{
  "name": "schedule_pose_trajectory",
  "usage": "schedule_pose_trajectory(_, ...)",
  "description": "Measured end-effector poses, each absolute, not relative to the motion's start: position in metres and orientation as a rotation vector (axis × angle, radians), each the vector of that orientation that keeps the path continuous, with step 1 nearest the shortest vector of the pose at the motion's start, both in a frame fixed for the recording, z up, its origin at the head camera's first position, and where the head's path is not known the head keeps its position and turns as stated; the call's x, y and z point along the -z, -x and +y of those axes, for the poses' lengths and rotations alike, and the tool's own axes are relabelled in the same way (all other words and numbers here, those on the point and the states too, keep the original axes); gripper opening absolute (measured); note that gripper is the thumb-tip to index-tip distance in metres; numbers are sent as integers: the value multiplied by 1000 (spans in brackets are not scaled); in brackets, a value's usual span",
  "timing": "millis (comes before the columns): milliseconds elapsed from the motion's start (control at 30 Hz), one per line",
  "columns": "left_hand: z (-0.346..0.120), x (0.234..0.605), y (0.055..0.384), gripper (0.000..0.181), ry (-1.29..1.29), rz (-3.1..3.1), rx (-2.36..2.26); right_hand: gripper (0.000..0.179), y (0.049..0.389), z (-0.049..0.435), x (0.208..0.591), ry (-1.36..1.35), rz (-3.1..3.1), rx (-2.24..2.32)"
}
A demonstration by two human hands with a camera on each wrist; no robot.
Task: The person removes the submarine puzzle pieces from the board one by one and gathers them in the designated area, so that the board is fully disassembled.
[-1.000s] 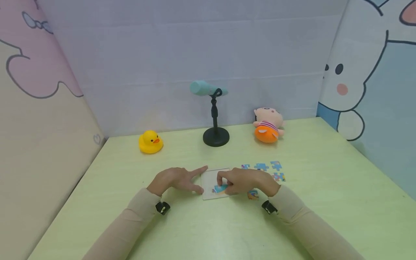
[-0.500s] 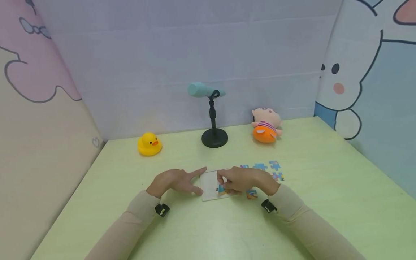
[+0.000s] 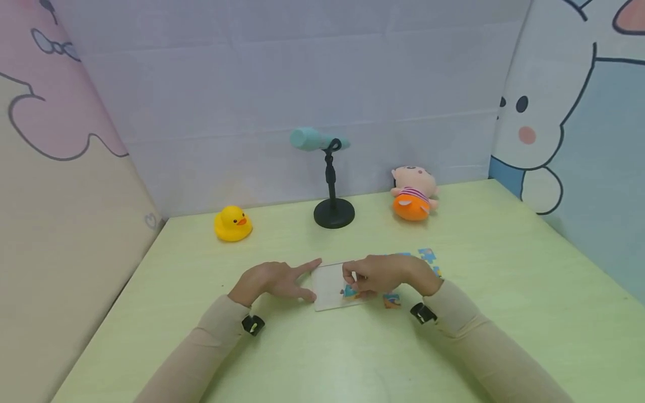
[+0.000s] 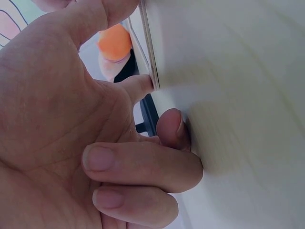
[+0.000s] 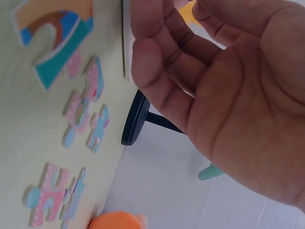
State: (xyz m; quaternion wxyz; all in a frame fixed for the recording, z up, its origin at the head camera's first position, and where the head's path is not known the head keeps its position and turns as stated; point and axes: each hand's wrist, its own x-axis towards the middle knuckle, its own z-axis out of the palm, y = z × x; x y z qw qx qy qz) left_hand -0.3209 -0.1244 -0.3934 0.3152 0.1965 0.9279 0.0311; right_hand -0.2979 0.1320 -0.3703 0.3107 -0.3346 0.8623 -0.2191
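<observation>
A thin, white-faced puzzle board (image 3: 327, 282) lies on the table in the head view. My left hand (image 3: 279, 280) touches its left side, index finger stretched to the far corner and thumb at the near corner. In the left wrist view the other fingers (image 4: 143, 164) are curled against the tabletop beside the board's edge (image 4: 150, 52). Over the right half of the board, my right hand (image 3: 383, 274) pinches a blue and orange jigsaw piece (image 3: 349, 293), partly covered by the fingers. The right wrist view hides that piece behind the curled fingers (image 5: 147, 62).
Loose jigsaw pieces lie right of the board, one near piece (image 3: 391, 300) and several farther back (image 3: 427, 255). Along the back stand a yellow rubber duck (image 3: 233, 224), a black stand (image 3: 333, 212) bearing a mint-green microphone-like object (image 3: 314, 139), and a plush toy (image 3: 413, 196).
The right hand has shifted a little to the right with the jigsaw piece, which has turned to show orange. The left hand keeps its place at the board. The camera view shifted slightly.
</observation>
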Motion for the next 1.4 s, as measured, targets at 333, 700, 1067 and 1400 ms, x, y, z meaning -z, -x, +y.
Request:
schedule_pose_trajectory(333, -124, 394, 320, 87, -529, 2443, -89, 12, 302, 142, 362, 866, 2297, 515)
schedule_pose_trajectory(700, -125, 395, 321, 87, -524, 2434, -109, 14, 307, 165, 351, 884, 2322, 483)
schedule_pose_trajectory(1067, -125, 394, 320, 87, -513, 2427, -108, 11, 315, 193, 342, 797, 2195, 485)
schedule_pose_trajectory(1400, -124, 392, 319, 87, -520, 2428, -94, 10, 320, 215, 347, 688, 2113, 485)
